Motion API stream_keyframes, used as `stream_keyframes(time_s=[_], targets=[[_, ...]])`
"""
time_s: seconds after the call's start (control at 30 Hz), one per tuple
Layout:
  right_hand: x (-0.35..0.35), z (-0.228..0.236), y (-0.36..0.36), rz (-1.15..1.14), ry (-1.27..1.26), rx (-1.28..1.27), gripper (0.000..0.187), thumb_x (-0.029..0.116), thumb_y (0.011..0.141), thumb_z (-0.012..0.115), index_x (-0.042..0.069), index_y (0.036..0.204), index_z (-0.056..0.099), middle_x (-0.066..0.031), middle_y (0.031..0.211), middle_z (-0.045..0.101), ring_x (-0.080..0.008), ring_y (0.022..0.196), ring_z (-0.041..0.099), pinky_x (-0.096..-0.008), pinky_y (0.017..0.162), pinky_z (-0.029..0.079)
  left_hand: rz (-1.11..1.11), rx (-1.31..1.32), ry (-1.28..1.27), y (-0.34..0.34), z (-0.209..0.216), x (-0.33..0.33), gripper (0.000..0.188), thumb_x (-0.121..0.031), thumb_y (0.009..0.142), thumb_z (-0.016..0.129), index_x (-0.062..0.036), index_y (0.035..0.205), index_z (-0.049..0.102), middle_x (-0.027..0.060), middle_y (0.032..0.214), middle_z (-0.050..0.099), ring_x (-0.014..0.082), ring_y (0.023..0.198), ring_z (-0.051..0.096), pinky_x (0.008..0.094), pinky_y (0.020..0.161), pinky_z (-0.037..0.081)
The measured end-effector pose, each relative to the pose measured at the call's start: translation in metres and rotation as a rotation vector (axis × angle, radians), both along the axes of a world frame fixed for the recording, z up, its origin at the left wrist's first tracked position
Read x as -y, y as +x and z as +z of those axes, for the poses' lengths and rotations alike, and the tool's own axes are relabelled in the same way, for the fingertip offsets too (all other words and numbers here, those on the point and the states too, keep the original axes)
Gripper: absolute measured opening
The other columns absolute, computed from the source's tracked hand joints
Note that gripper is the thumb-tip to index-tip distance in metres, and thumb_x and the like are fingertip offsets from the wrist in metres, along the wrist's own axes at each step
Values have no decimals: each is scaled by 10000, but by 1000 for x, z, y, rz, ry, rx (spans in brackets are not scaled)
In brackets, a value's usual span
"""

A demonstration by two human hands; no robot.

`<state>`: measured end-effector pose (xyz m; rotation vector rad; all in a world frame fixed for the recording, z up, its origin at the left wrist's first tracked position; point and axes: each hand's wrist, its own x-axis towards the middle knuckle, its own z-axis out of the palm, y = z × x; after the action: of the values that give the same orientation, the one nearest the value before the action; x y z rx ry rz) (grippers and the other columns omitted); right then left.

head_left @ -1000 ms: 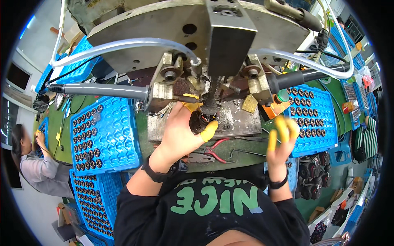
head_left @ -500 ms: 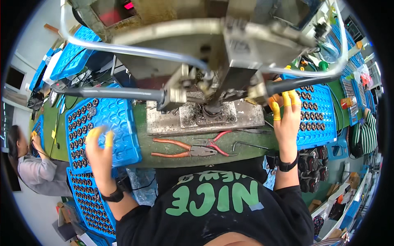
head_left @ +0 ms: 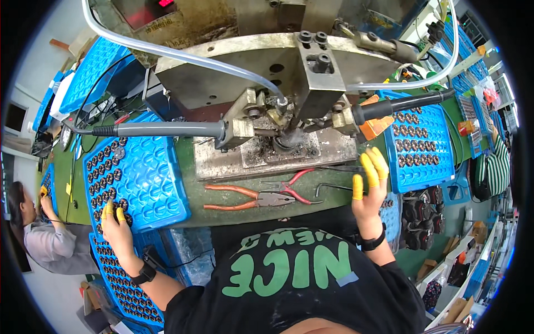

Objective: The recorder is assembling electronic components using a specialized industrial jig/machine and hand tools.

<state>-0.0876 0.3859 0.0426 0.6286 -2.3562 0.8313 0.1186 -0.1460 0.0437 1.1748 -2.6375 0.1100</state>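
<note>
My left hand [head_left: 117, 234], yellow finger covers on its tips, reaches over the left blue tray [head_left: 158, 192]. Its thumb and finger are apart, right at the small round black parts [head_left: 100, 183] standing in rows there; whether they touch one is too small to tell. My right hand [head_left: 369, 200], also in yellow finger covers, hovers open and holds nothing in front of the machine's metal base [head_left: 222, 161]. Two grey rod-shaped handles [head_left: 161, 129] point from both sides at a small round fixture [head_left: 285, 143] on that base. A thin haze hangs over the fixture.
Orange-handled pliers [head_left: 245, 197], red-handled cutters [head_left: 292, 186] and a hex key [head_left: 334, 187] lie before the base. A half-filled blue tray [head_left: 428, 175] stands right, a fuller one [head_left: 125, 278] lower left. Clear tubes [head_left: 183, 62] cross above. Another person [head_left: 47, 234] sits at left.
My right hand has drawn back toward me from beside the right-hand handle. My left hand has moved left and nearer me, onto the rows of parts. Haze now shows at the fixture.
</note>
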Motion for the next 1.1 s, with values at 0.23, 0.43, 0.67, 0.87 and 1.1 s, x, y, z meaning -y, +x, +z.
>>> stream_keyframes(time_s=[0.23,0.43,0.67,0.87,1.1], targets=[[7,-14,-2,22,-23,7,354,-21,827,648,31,1177,660,-150,1250,591,-372,1227,528,-451,1044,408,14,32,-41,4,4,3,357,-165,954,604,-17,1279,598,181,1275,613,361,1180,566,431,989,448],[6,-17,0,16,-13,-32,330,-37,819,647,43,1137,683,-139,1218,606,-360,1208,543,-441,1034,417,28,-18,-48,7,6,10,327,-111,883,690,-2,1188,644,190,1205,637,358,1135,581,424,968,461],[8,-17,-2,10,-2,-47,310,-46,813,644,52,1101,702,-135,1203,608,-354,1191,552,-436,1023,425,50,-455,82,-4,12,4,364,-150,917,697,-18,1246,613,129,1169,665,218,909,662,321,734,513],[8,-19,1,-15,7,-57,313,-51,806,646,56,1095,705,-135,1199,610,-351,1187,555,-439,1020,429,-241,-804,582,-58,33,-44,422,-31,930,657,-4,1337,550,38,1158,649,34,813,543,189,696,444],[11,-16,1,-16,17,-77,323,-58,794,656,70,1086,711,-130,1189,619,-346,1161,571,-432,1001,441,-461,-950,997,-116,1,-58,441,34,897,659,-10,1322,551,53,1320,573,96,981,589,199,822,478]])
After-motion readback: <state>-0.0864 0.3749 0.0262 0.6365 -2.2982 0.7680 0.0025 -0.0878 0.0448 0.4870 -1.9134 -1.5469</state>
